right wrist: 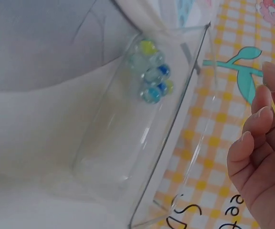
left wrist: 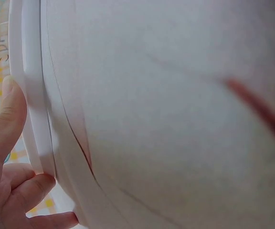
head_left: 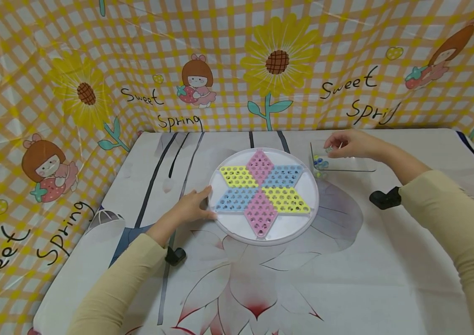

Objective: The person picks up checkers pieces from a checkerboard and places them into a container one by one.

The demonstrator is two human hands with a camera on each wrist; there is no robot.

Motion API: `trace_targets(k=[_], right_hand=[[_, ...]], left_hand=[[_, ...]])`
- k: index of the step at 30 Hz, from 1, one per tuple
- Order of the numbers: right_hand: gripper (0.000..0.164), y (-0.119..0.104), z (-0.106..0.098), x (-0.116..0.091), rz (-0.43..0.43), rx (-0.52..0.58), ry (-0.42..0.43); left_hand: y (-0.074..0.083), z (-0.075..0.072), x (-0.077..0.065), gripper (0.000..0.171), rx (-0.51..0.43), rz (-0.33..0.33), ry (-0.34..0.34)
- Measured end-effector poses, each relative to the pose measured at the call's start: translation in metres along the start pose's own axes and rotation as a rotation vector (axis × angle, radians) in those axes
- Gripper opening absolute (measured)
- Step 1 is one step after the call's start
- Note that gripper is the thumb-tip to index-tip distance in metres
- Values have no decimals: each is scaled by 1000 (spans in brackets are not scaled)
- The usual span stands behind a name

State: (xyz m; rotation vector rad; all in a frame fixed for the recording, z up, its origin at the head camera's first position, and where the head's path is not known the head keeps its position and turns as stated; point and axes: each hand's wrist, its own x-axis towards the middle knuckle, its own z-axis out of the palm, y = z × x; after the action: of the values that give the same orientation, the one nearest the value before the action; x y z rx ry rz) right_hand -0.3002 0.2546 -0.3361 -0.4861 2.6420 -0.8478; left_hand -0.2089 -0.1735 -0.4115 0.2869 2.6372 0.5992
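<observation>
A round white Chinese checkers board (head_left: 300, 228) has a six-pointed star of pink, yellow and blue hole-filled sections. My left hand (head_left: 193, 206) holds its left rim, thumb and fingers spread along the edge. In the left wrist view, the thumb and bent fingers of that hand (left wrist: 18, 186) meet the board's white side (left wrist: 32, 81). Above a clear box (head_left: 348, 170), my right hand (head_left: 348, 143) pinches a small pale glass marble (head_left: 329, 149). Several glass marbles (right wrist: 152, 74) lie together at one end of the box; the right thumb and index fingertips are partly out of the right wrist view.
The box stands just right of the board, near the back edge of the table (head_left: 262, 284), which has a flower-printed cover. Behind and to the left hangs a yellow checked cloth (head_left: 228, 28). A white round shape with loops (head_left: 104, 221) lies at the left edge.
</observation>
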Motion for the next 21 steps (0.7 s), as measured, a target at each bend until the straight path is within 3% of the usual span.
trace_targets(k=[21], right_hand=[[31, 27, -2, -6, 51, -11, -13]], left_hand=[[0, 1, 2, 91, 5, 13, 8]])
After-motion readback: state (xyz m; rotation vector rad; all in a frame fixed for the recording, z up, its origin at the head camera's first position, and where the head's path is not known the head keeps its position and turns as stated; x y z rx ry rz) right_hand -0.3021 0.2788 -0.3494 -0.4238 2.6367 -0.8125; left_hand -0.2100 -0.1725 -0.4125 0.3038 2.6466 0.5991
